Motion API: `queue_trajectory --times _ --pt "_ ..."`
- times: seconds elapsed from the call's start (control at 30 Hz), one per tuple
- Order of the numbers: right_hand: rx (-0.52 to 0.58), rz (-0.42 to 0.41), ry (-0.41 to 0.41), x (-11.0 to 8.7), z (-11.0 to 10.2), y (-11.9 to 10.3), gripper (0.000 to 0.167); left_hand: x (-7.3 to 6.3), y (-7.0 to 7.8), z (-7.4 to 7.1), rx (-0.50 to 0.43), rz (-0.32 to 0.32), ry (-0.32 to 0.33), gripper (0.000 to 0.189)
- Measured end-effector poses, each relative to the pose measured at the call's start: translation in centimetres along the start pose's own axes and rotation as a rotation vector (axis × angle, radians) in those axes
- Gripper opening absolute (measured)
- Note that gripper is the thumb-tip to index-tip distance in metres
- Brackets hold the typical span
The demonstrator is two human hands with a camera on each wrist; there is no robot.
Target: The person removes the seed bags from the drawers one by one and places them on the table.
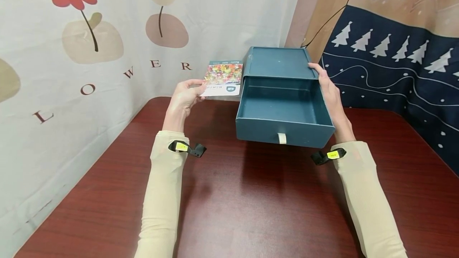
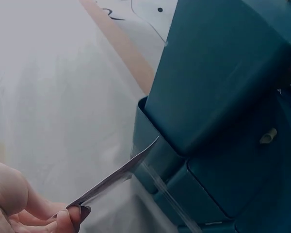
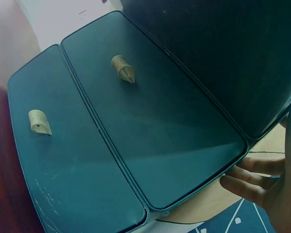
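My left hand (image 1: 185, 98) pinches a thin flower-printed card (image 1: 224, 75) by its near left corner. The left wrist view catches the card (image 2: 117, 175) nearly edge-on, beside the drawer cabinet. The blue cabinet (image 1: 279, 62) has its top drawer (image 1: 285, 132) pulled out toward me, the bare inside visible. Along the cabinet's right side rests my right hand (image 1: 331, 92), fingers extended, one fingertip at the top edge. From the right wrist, its fingers (image 3: 247, 187) touch the side beside two closed lower drawers (image 3: 155, 131) with pale pull tabs.
The cabinet stands at the back of a dark red wooden table (image 1: 229, 210). Behind it hangs a white curtain (image 1: 222, 15) printed with flowers and letters. A navy cloth (image 1: 391, 63) with white trees hangs at the right.
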State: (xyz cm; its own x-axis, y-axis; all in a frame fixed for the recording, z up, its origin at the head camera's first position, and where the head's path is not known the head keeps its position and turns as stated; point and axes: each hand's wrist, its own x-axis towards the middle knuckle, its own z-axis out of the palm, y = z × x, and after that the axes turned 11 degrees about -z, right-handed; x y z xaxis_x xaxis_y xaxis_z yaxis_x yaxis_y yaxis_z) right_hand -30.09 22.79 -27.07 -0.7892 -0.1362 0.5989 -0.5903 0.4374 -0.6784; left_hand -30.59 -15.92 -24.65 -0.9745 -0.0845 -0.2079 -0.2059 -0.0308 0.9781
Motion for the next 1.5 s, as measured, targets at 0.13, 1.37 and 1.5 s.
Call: queue_trajectory --times 0.13,1.37,1.5 --pt "-0.003 -0.007 0.002 0.0 0.1 0.0 0.055 0.5 -0.5 0.0 0.023 -0.003 0.007 0.035" --pt "-0.032 -0.039 0.01 -0.1 0.2 0.1 0.055 4.1 -5.4 -0.6 0.22 -0.103 0.068 0.037" --pt "-0.023 -0.024 0.003 -0.1 0.2 0.1 0.055 4.4 -5.8 -0.7 0.21 -0.113 0.065 0.035"
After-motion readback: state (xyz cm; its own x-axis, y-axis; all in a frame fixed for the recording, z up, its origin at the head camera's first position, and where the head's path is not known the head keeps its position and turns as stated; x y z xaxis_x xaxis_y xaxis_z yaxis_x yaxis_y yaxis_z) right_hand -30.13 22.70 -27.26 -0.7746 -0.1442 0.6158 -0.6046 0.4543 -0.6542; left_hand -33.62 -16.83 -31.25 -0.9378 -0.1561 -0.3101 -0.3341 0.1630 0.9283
